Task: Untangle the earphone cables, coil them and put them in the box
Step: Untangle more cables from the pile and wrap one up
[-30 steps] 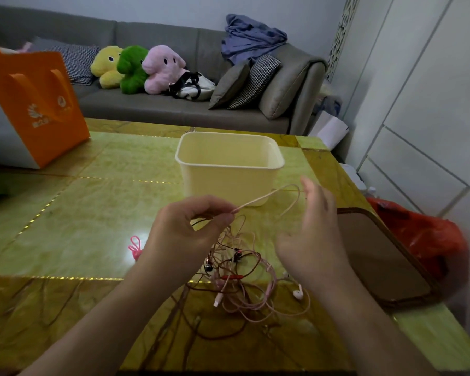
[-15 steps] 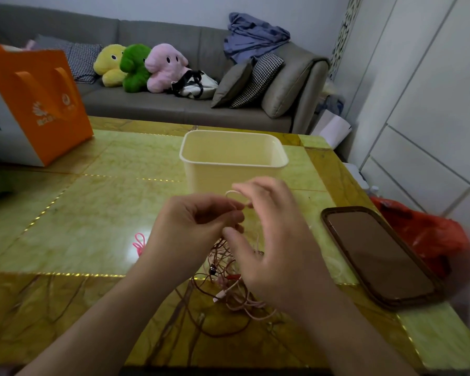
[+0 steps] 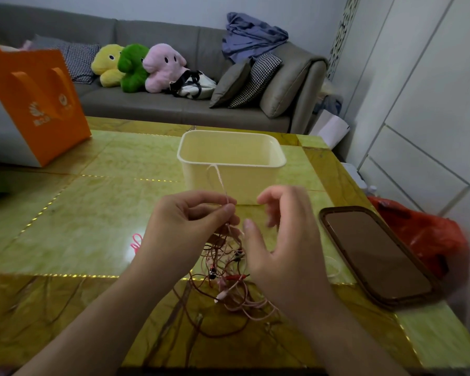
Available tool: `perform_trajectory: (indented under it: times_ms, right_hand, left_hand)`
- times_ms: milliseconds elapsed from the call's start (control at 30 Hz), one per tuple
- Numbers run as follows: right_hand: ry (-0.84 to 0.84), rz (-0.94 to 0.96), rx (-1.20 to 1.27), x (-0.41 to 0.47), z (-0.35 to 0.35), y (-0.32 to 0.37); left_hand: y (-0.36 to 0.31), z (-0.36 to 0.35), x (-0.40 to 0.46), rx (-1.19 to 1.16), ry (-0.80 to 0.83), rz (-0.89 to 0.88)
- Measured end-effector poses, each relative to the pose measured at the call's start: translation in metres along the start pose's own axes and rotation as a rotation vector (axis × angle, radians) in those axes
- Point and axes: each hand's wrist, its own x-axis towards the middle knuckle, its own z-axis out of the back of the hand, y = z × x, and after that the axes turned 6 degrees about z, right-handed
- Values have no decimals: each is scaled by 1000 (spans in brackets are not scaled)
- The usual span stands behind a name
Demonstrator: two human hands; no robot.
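the left hand [image 3: 190, 223] pinches a pink cable loop [image 3: 219, 183] in front of the cream box [image 3: 231, 169]; the right hand [image 3: 280, 240] hangs released beside it, above the tangled earphone cables [image 3: 228, 278] on the tabletop [image 3: 92, 213].

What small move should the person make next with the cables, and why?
Probably bring the right hand, open and holding nothing, back to the pale pink strand that the left hand pinches and draw it up out of the tangle. That strand loops free above the pinch, while the rest is knotted with red cable on the table, and the box holds no cable in view.
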Motion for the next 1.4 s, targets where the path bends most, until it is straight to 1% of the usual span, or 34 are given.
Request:
perform_trajectory:
  times_ms: [100, 233, 367, 400, 533, 667, 833, 1033, 1167, 1300, 1400]
  right_hand:
    - [51, -115, 76, -1, -3, -1]
    - [114, -374, 268, 5, -5, -5]
    - [163, -500, 431, 9, -3, -15]
    - [155, -513, 448, 8, -2, -16]
    - [104, -485, 366, 8, -1, -18]
    - [37, -512, 385, 8, 0, -22]
    - [-15, -573, 511, 11, 3, -20]
    - [-96, -566, 741, 16, 6, -19]
    - [-174, -587, 923, 21, 11, -21]
    - [-194, -588, 1097, 26, 21, -22]
    - [-198, -587, 1190, 27, 26, -23]
  left_hand:
    - [1, -1, -2, 54, 47, -13]
    - [3, 0, -2, 157, 135, -37]
    - [8, -2, -2, 218, 212, -44]
    - [10, -2, -2, 235, 226, -46]
    - [12, -5, -2, 228, 249, -22]
    - [10, -4, -2, 198, 265, 27]
    - [11, 0, -1, 277, 213, 23]
    - [18, 4, 0, 386, 149, -22]
    - [21, 6, 1, 553, 113, -84]
    - [24, 6, 1, 756, 127, -98]
    - [25, 6, 1, 807, 133, -80]
